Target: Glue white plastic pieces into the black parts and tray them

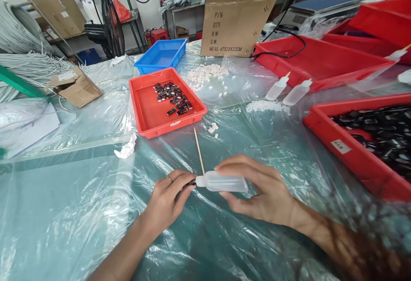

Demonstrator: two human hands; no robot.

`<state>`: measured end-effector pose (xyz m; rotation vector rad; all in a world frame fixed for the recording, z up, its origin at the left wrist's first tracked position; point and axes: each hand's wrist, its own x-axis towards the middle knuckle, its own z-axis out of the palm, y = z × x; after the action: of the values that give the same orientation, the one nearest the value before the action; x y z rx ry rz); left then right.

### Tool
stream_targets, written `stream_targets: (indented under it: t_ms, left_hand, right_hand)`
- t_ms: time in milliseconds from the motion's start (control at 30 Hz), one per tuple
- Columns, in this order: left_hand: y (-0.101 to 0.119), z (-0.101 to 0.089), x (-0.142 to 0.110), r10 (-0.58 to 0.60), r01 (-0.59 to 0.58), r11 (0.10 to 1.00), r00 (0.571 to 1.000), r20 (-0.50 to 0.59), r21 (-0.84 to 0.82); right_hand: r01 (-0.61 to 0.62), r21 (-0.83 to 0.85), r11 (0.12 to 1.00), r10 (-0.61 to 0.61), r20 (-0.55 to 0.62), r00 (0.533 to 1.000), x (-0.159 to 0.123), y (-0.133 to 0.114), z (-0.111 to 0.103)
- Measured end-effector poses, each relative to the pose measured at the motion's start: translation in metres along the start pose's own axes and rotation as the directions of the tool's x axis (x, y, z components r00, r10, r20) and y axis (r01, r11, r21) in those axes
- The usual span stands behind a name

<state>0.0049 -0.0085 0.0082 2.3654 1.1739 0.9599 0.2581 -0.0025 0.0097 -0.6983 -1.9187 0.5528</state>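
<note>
My right hand (263,187) grips a small translucent squeeze bottle (224,183) lying sideways, with its nozzle pointing left. My left hand (168,195) is pinched on a small dark part (192,182) right at the nozzle tip. A thin wooden stick (199,150) rises from between the two hands toward a small red tray (150,114). That tray, just beyond the hands, holds several small black parts (173,98).
Clear plastic sheeting covers the table. A large red bin (346,155) of black parts stands at right, with two more squeeze bottles (289,90) behind it. A pile of small white pieces (205,75), a blue tray (162,54) and a cardboard box (236,13) lie farther back.
</note>
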Motion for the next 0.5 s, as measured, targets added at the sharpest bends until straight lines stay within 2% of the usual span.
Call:
stream_targets:
  t_ms: [67,100,167,233,300,333,367,467,500]
  left_hand:
    - [0.001,-0.001,-0.001,-0.015,0.015,1.000,0.999,0.040,0.008]
    - [0.002,-0.002,-0.001,-0.035,0.035,0.999,0.998,0.051,0.009]
    - [0.004,-0.003,-0.003,-0.095,0.096,0.995,0.993,0.068,-0.004]
    - [0.006,-0.004,-0.004,-0.132,0.136,0.990,0.988,0.075,-0.046]
    - [0.005,-0.004,-0.005,-0.143,0.151,0.985,0.986,0.087,-0.087]
    - [0.004,-0.003,-0.005,-0.138,0.148,0.984,0.986,0.095,-0.102]
    - [0.003,-0.002,-0.004,-0.130,0.141,0.984,0.986,0.101,-0.110]
    - [-0.001,0.001,-0.003,-0.111,0.122,0.988,0.988,0.110,-0.099]
    - [-0.002,0.003,-0.003,-0.112,0.121,0.988,0.989,0.098,-0.094]
  right_hand:
    - [-0.204,0.173,0.964,0.202,0.027,0.979,0.005,0.005,-0.003]
    - [-0.319,0.286,0.904,0.318,0.051,0.947,0.007,0.009,-0.005]
    - [-0.490,0.518,0.701,0.520,0.099,0.849,0.011,0.020,-0.009]
    - [-0.533,0.685,0.496,0.648,0.116,0.753,0.014,0.035,-0.010]
    - [-0.536,0.745,0.397,0.715,0.115,0.690,0.014,0.051,-0.008]
    - [-0.551,0.733,0.399,0.729,0.111,0.675,0.013,0.059,-0.006]
    - [-0.574,0.687,0.446,0.731,0.092,0.677,0.012,0.066,-0.003]
    - [-0.611,0.419,0.672,0.673,-0.001,0.740,0.008,0.081,0.007]
    - [-0.605,0.335,0.722,0.648,-0.020,0.762,0.007,0.083,0.009]
